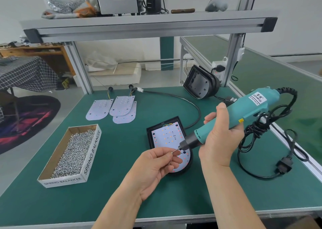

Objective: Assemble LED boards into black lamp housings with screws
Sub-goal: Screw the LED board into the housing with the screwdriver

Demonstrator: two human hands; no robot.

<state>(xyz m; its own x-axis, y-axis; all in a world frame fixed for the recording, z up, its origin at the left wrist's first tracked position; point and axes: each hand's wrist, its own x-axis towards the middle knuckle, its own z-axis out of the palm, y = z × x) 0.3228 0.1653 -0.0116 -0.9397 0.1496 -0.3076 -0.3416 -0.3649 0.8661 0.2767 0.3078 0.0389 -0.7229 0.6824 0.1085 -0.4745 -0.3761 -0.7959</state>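
Pinching a screw (pixel 172 152) in my left hand (pixel 157 166), I seat it on the driver (pixel 231 117) gripped by my right hand (pixel 220 138), above the LED board (pixel 167 136) in its housing (pixel 151 138) at lower centre; next needs aligning with a hole.

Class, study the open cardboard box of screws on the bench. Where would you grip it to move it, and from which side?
Probably by its two short end walls, one at each end, coming down from above. The screw box is long, open-topped and lies flat, heaped with loose screws, so an end-to-end hold should keep it level and unspilled.
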